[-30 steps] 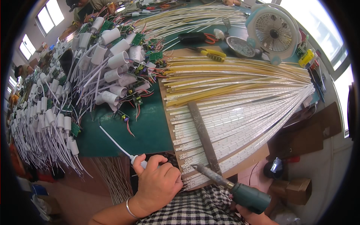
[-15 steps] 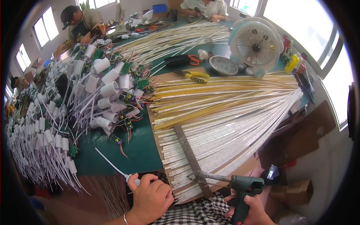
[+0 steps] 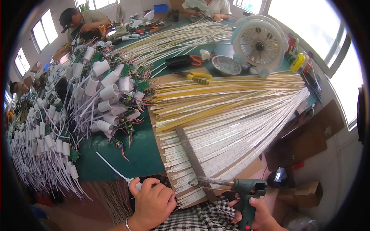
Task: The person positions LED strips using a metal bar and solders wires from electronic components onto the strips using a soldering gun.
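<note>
In the head view, a white fitting (image 3: 138, 186) with a pale cord (image 3: 111, 166) is held at the near edge of the bench (image 3: 127, 169) by the left grip (image 3: 152, 202). The fingers are curled closely over it, palm down; what lies beneath the palm cannot be seen. A green soldering gun (image 3: 248, 188) is held by its handle in the right grip (image 3: 254, 211), fingers wrapped firmly round. Its tip (image 3: 196, 183) is pointed leftward over the near ends of the fanned light strips (image 3: 231, 138); whether they are touched cannot be told.

For good work here, it is judged, the fitting should be held steady by the left fingers, well out of the tip's path, since the tip should be treated as hot. The gun is best brought in at a low angle, with the wrist supported and only a short touch made, so that neighbouring strips are not scorched. The dark bar (image 3: 189, 150) lying across the strips should not be knocked, as they appear to be pressed flat by it. Enough slack should be left in the cord for the joint not to be tugged.
</note>
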Action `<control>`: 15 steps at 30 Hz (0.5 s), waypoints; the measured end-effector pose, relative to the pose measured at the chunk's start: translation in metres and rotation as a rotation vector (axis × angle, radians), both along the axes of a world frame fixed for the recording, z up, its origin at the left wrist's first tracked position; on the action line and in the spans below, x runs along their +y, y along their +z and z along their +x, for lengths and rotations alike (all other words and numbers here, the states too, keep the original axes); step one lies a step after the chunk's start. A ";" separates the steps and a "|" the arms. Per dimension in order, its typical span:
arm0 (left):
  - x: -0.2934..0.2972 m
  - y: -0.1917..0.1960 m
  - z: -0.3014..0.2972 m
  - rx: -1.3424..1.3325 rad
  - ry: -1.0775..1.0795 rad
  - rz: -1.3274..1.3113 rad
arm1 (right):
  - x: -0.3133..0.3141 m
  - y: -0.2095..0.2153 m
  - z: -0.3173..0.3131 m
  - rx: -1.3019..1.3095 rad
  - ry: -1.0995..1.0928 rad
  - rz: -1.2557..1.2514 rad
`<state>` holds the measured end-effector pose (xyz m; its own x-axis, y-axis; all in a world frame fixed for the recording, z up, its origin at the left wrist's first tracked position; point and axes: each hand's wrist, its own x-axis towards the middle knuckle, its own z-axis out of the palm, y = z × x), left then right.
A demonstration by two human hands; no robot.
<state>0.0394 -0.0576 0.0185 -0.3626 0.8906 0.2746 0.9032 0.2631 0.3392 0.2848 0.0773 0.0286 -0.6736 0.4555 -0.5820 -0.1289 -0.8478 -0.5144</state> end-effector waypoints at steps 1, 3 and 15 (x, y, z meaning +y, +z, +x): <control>0.001 0.000 0.000 0.002 0.000 -0.002 | 0.001 0.000 0.000 0.006 -0.001 -0.012; 0.001 0.000 0.000 0.002 -0.002 -0.017 | 0.002 0.001 0.000 0.012 -0.003 -0.023; -0.017 0.000 -0.007 0.013 -0.017 0.005 | 0.000 -0.007 0.000 0.236 -0.106 -0.280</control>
<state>0.0329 -0.0748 0.0181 -0.3433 0.8954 0.2836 0.9121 0.2457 0.3282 0.2852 0.0768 0.0215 -0.7618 0.3752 -0.5282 -0.3108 -0.9269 -0.2102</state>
